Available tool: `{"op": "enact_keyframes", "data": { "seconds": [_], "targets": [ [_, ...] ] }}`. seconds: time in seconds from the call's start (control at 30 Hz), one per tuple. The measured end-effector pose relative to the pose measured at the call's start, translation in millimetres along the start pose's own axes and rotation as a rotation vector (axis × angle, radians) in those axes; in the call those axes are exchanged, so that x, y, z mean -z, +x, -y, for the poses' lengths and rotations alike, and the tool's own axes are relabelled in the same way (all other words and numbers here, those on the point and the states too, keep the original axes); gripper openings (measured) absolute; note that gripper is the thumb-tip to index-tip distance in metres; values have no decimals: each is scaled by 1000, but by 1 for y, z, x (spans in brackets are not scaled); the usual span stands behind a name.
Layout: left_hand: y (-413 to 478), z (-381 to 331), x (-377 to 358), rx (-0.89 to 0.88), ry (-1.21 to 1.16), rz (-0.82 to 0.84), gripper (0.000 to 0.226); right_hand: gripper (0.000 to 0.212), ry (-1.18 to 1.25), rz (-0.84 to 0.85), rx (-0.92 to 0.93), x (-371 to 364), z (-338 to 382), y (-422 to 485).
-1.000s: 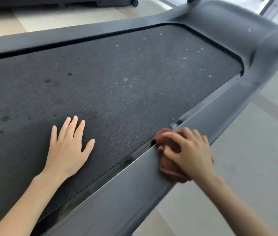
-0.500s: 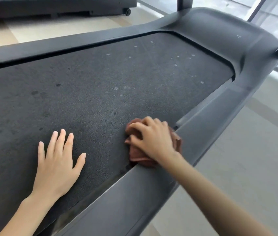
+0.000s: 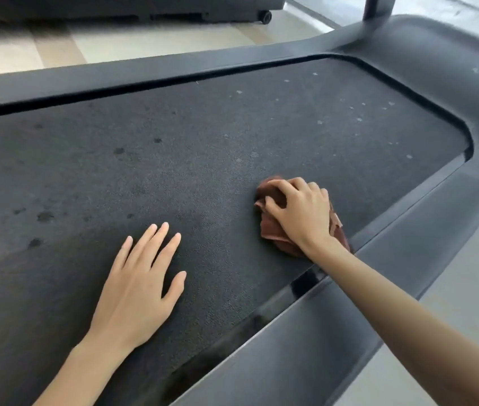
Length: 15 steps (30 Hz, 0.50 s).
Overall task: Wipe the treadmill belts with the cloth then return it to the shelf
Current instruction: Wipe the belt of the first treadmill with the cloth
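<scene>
A wide black treadmill belt (image 3: pixel 191 171) fills most of the view, marked with dark stains on the left and pale specks toward the far right. My right hand (image 3: pixel 300 212) presses a crumpled brown cloth (image 3: pixel 272 230) onto the belt close to its near right edge. My left hand (image 3: pixel 141 282) lies flat on the belt with fingers spread, empty, to the left of the cloth.
Grey side rails (image 3: pixel 335 332) frame the belt on the near and far sides, and a rounded motor cover (image 3: pixel 437 63) closes the right end. A second treadmill's base (image 3: pixel 132 7) stands across the light floor at the top. An upright post (image 3: pixel 377 7) rises at top right.
My right hand has slid the cloth off the near side rail and onto the belt, moving away from me. My left hand stays flat on the belt.
</scene>
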<state>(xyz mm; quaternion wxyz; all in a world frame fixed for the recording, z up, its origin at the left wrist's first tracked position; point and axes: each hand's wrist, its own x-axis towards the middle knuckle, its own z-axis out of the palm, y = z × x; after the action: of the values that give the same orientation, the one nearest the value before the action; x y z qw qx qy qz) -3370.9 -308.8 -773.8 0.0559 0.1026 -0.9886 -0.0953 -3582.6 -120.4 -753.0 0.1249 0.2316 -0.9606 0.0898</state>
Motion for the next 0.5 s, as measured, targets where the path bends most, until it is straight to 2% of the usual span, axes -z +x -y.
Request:
{"op": "enact_keyframes", "data": {
  "seconds": [0.13,0.23,0.27,0.33,0.4,0.43,0.5],
  "targets": [
    [-3,2,0,39,-22,-33,68,31,101,-32,369,-1,76,-44],
    [-9,5,0,99,-41,-45,68,33,132,19,457,2,74,-44],
    [-13,7,0,113,-39,-47,67,33,93,23,410,2,64,-34],
    [-18,7,1,125,-35,-39,66,31,-31,37,202,-1,36,0],
    [-20,6,4,133,-44,-38,65,32,-19,97,-59,1,15,30],
    [-20,5,4,138,-50,-44,65,32,9,101,-133,2,14,36],
    [-19,5,4,143,-71,-52,65,31,-55,73,-96,-1,30,27]
  ]
}}
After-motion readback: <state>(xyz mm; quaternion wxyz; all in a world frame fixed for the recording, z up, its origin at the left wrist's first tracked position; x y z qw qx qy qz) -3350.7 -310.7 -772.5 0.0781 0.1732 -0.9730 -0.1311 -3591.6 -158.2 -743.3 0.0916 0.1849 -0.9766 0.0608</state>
